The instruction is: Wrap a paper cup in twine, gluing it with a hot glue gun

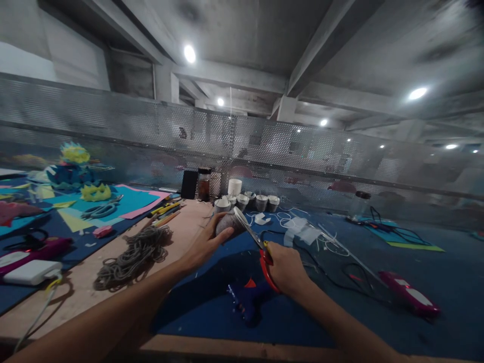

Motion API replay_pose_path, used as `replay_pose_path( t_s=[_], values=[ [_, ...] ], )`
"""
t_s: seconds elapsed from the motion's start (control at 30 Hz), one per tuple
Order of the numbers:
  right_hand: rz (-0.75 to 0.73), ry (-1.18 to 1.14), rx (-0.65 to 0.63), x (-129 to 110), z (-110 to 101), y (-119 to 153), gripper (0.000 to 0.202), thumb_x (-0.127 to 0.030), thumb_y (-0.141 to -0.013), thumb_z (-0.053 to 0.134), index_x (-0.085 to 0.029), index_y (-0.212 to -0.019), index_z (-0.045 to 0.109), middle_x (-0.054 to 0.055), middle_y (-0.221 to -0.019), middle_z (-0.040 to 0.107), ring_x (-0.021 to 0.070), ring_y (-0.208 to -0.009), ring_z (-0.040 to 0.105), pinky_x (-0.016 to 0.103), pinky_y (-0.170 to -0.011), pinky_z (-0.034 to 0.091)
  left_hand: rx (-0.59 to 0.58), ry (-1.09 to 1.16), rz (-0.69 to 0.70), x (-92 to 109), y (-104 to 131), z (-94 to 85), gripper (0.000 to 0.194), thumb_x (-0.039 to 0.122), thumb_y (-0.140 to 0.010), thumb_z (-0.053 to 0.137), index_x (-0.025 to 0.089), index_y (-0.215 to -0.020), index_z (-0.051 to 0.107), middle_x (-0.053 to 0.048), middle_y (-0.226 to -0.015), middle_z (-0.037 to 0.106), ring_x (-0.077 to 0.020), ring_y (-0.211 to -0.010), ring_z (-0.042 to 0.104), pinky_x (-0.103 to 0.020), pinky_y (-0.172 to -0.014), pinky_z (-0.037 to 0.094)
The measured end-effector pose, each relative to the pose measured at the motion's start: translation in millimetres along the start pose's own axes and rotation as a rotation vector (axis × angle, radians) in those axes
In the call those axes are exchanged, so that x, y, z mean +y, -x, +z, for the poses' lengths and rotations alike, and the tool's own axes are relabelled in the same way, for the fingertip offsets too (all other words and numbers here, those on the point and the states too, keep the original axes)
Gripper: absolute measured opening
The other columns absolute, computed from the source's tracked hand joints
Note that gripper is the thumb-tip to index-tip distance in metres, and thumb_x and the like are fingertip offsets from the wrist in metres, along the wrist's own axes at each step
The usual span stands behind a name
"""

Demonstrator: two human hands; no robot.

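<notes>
- Left hand (209,237) grips the cup (229,225) around its grey side, thumb toward the wearer; the cup is raised above the counter (200,322) and tilted, its white rim turned toward the right hand (286,264).
- Right hand is closed around the handles of the scissors (263,258); the blades point up and left at the rim. Whether they touch it cannot be told from this angle.
- Support the cup with even, light pressure; its wall looks thin and would likely dent under a hard squeeze.
- Align the blades along the rim rather than across the wall, and use the tips for short, controlled snips.
- Turn the cup with the left hand instead of twisting the right wrist; hold the left thumb clear of the blade line.
- Work clear of the glue gun (247,302), which lies on the counter below the right hand; treat its nozzle as hot.
- Mind the cable (328,275) beyond the right hand; a sleeve could snag it.
</notes>
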State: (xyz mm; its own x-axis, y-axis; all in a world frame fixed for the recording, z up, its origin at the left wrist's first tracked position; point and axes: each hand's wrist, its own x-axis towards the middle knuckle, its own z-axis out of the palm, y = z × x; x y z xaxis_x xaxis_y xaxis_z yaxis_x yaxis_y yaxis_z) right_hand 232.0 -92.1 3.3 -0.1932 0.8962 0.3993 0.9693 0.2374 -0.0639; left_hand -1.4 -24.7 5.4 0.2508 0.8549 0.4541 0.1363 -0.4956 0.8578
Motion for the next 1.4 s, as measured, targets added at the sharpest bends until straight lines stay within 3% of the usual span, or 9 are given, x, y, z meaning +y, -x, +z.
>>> replay_pose_path(
  t_s=[0.27, 0.43, 0.9, 1.17, 1.4],
  values=[
    [-0.005, 0.002, 0.053, -0.5, -0.1, -0.8, 0.008, -0.022, -0.089, 0.049, -0.02, -0.087, 0.056, 0.001, -0.079, 0.065, 0.016, -0.065, 0.056, 0.029, -0.059, 0.021, 0.01, -0.163, 0.056, -0.6, 0.6, -2.3, 0.051, 0.048, -0.089, 0.052, 0.021, -0.132, 0.045, -0.008, -0.117, 0.06, -0.0276, -0.105, 0.057, -0.039, -0.091, 0.046],
    [-0.014, -0.022, 0.061, 0.0, 1.6, 1.1, 0.008, -0.022, -0.09, 0.048, -0.02, -0.086, 0.055, 0.001, -0.079, 0.064, 0.0148, -0.062, 0.053, 0.029, -0.059, 0.02, -0.007, -0.143, 0.05, -0.7, 1.2, -1.1, 0.051, 0.048, -0.091, 0.051, 0.022, -0.134, 0.042, -0.007, -0.115, 0.06, -0.0248, -0.096, 0.059, -0.038, -0.087, 0.048],
    [-0.03, -0.037, 0.006, 0.7, 0.2, 0.0, 0.008, -0.017, -0.088, 0.05, -0.019, -0.081, 0.054, 0.0, -0.074, 0.064, 0.0148, -0.065, 0.056, 0.028, -0.059, 0.022, 0.055, -0.185, 0.106, 6.5, 1.3, -2.1, 0.052, 0.046, -0.09, 0.053, 0.021, -0.134, 0.043, -0.009, -0.132, 0.053, -0.0276, -0.122, 0.05, -0.043, -0.107, 0.038],
    [-0.013, -0.011, 0.044, 0.6, 1.4, -3.9, 0.01, -0.025, -0.092, 0.049, -0.02, -0.086, 0.055, 0.001, -0.076, 0.065, 0.0158, -0.065, 0.057, 0.029, -0.059, 0.022, 0.054, -0.276, 0.159, 0.3, -0.8, -2.4, 0.057, 0.045, -0.089, 0.056, 0.02, -0.138, 0.04, -0.011, -0.136, 0.051, -0.0283, -0.126, 0.048, -0.043, -0.108, 0.036],
    [-0.003, -0.039, 0.019, -0.9, -0.2, -1.5, 0.007, -0.022, -0.089, 0.05, -0.02, -0.086, 0.056, 0.001, -0.076, 0.066, 0.0154, -0.064, 0.056, 0.029, -0.059, 0.021, 0.043, -0.305, 0.177, -1.2, 0.4, 0.2, 0.058, 0.045, -0.09, 0.055, 0.02, -0.14, 0.039, -0.011, -0.136, 0.052, -0.0282, -0.125, 0.05, -0.043, -0.107, 0.038]
  ],
)
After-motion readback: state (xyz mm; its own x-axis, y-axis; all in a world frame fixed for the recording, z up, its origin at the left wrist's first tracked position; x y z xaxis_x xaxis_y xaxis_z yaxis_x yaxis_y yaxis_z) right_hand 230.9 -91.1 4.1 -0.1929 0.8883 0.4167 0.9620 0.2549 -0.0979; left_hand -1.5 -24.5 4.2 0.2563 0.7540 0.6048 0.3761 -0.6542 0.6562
